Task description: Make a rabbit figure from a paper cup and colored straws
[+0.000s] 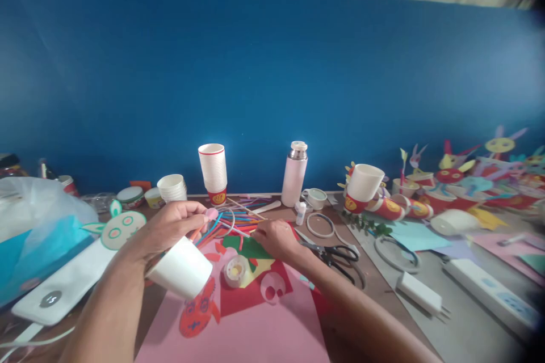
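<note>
My left hand (172, 228) holds a white paper cup (183, 268) tipped on its side below the palm, and its thumb and forefinger pinch a small pink disc (211, 214). My right hand (276, 237) is closed at the heap of coloured sticks (242, 216); its fingertips are too small to show what they grip. A tape roll (235, 271) stands between my hands on red and yellow paper. An orange paper animal face (196, 315) lies on the pink sheet (238, 340) below the cup, and a pink paper piece with holes (273, 287) lies right of the tape.
Stacked cups (213, 170) and a pink thermos (293, 177) stand at the back. Black scissors (336, 255) lie right of my right hand. Finished paper animals on cups (451, 176), a charger (421, 293) and a power strip (489, 289) are at right; a plastic bag (38, 210) is at left.
</note>
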`<action>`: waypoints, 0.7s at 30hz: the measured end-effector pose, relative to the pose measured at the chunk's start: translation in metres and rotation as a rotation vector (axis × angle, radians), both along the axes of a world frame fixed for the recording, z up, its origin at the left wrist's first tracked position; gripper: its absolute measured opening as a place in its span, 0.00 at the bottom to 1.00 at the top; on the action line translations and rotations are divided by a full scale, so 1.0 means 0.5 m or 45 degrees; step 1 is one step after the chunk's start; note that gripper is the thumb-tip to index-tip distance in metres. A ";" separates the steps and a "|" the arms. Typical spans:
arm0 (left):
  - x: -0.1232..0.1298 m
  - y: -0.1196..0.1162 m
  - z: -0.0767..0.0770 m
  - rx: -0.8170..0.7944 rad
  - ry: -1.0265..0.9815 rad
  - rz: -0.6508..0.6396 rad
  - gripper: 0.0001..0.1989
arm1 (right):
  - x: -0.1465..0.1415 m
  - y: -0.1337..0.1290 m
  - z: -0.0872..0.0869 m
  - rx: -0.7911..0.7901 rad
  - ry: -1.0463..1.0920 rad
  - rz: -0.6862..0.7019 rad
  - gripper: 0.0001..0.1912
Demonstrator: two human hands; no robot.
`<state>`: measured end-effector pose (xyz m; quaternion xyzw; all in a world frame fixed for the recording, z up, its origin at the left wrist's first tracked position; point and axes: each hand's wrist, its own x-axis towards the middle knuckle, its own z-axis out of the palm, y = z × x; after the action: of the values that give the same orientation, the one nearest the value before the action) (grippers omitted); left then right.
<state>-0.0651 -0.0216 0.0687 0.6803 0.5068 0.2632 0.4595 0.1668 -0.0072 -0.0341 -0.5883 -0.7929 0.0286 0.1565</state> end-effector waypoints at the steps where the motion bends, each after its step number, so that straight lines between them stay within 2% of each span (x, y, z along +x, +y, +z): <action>1: -0.006 -0.001 0.004 0.019 0.022 0.020 0.17 | -0.010 0.004 0.001 -0.005 -0.002 0.010 0.12; 6: -0.022 -0.004 0.021 0.087 0.055 0.128 0.16 | -0.058 0.018 0.013 0.010 -0.008 0.071 0.11; 10: -0.028 0.001 0.019 0.097 0.003 0.142 0.15 | -0.063 0.023 0.009 0.031 -0.014 0.084 0.11; 15: -0.037 0.008 0.015 0.075 -0.031 0.149 0.14 | -0.022 0.000 -0.002 0.029 -0.002 0.121 0.11; 18: -0.035 0.011 0.015 0.068 -0.034 0.145 0.14 | 0.011 -0.042 -0.008 0.051 0.015 0.164 0.11; 21: -0.022 0.015 0.011 0.065 -0.032 0.075 0.16 | 0.047 -0.095 -0.026 0.120 0.046 0.250 0.12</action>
<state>-0.0760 -0.0142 0.0742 0.6731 0.5140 0.2980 0.4405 0.1904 -0.0548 -0.0472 -0.4992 -0.8441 0.0171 0.1948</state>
